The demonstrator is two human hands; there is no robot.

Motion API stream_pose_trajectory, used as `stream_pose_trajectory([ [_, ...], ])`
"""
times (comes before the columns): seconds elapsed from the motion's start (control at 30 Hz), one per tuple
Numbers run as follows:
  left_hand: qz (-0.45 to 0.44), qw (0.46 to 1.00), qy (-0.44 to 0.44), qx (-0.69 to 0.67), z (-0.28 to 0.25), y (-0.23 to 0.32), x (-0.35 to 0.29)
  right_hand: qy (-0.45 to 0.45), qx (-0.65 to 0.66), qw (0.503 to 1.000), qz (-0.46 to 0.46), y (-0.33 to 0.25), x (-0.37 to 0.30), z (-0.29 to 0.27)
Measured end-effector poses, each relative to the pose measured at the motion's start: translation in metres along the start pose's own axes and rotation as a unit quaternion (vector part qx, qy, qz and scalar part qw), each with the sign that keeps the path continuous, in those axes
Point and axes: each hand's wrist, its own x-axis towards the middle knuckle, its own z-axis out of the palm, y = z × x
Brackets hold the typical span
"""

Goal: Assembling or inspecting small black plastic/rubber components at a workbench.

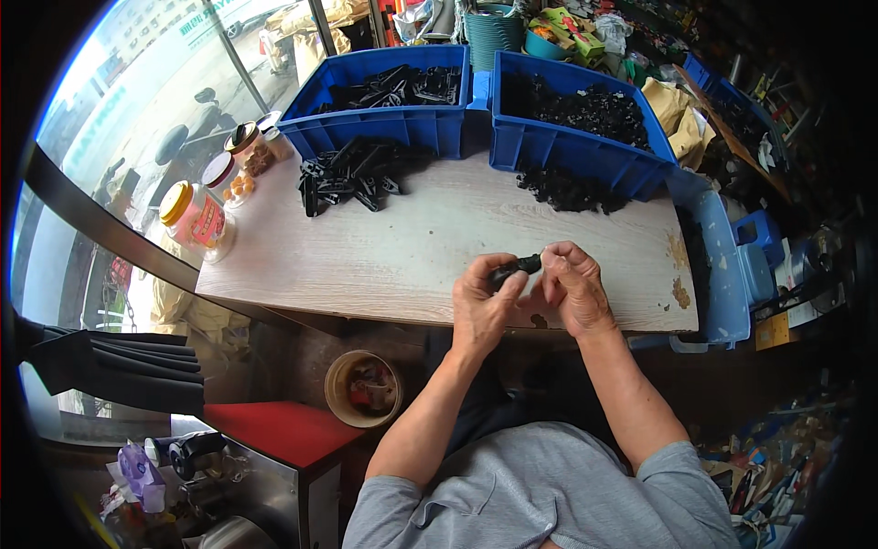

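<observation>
Over the near edge of the pale wood-grain table (384, 265), my left hand (483, 302) is closed around a small black plastic part (517, 268). My right hand (576, 288) meets the part's right end, its thumb and fingertips pinched together there. Whether a second small piece sits between those right fingertips is too small to make out. Beyond my hands lies a loose pile of long black plastic parts (357, 171) at the left. A heap of small black pieces (569, 190) lies at the right.
Two blue bins, one of long black parts (375, 133) and one of small black pieces (576, 157), stand along the far edge. Lidded jars (197, 218) line the left edge. A round bucket (363, 389) stands below the table; a light-blue tub (732, 265) sits at the right.
</observation>
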Motion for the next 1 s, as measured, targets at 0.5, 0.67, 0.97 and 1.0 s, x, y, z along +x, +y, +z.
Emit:
stream_pose_trajectory([
  [0.5, -0.088, 0.995, -0.042, 0.018, 0.007, 0.013, 0.002, 0.018, 0.03, 0.999, 0.028, 0.008, 0.002, 0.001],
  [0.67, -0.12, 0.993, -0.008, -0.004, 0.011, 0.019, 0.002, 0.031, 0.001, 0.999, 0.044, 0.007, 0.002, -0.001],
  [0.97, -0.131, 0.987, 0.032, -0.087, 0.008, 0.014, 0.002, 0.016, -0.122, 0.989, 0.085, -0.006, 0.004, 0.003],
  [1.0, -0.129, 0.987, 0.034, -0.086, 0.008, 0.016, 0.001, -0.015, -0.147, 0.984, 0.095, -0.004, 0.005, 0.0],
])
